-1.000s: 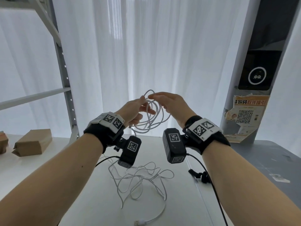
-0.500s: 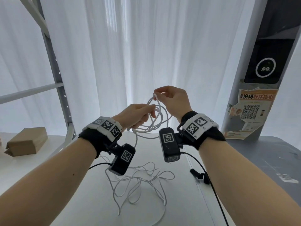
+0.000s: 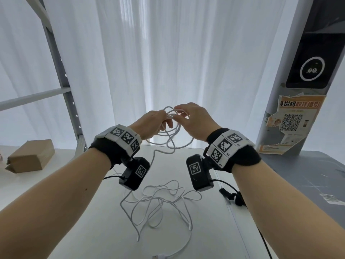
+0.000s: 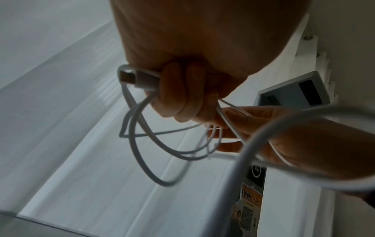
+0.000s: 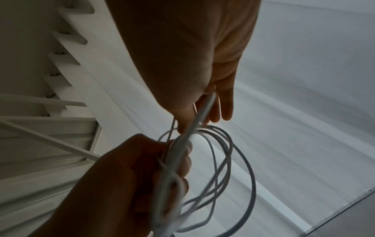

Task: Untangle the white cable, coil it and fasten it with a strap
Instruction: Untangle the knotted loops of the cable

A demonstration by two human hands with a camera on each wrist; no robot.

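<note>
The white cable (image 3: 160, 200) lies partly in a loose tangle on the white table (image 3: 97, 230), nearest the viewer, with a plug end (image 3: 158, 257) at the bottom edge of the head view. From that heap one strand climbs to the raised hands, where several turns hang as a small coil (image 3: 173, 131) in the air above the table.

The left hand (image 3: 151, 124) has its fingers curled round the gathered turns; the left wrist view shows the other connector (image 4: 138, 80) sticking out beside the clenched fingers (image 4: 182, 96). The right hand (image 3: 194, 120) meets it just beside, pinching a strand at the top of the coil between thumb and fingertips (image 5: 225, 109), the remaining fingers fairly straight. The two hands are almost touching, both fastened on the cable.

A black strap (image 3: 233, 196) lies on the table to the right, below the right forearm, well apart from the coil. Farther left, a brown cardboard box (image 3: 31, 157) sits on the table near a grey shelf upright (image 3: 61, 75). Behind everything hangs a white curtain (image 3: 168, 53), and at the far right a pillar carries an orange notice (image 3: 293, 124) with a QR code below a dark panel (image 3: 309, 68).
</note>
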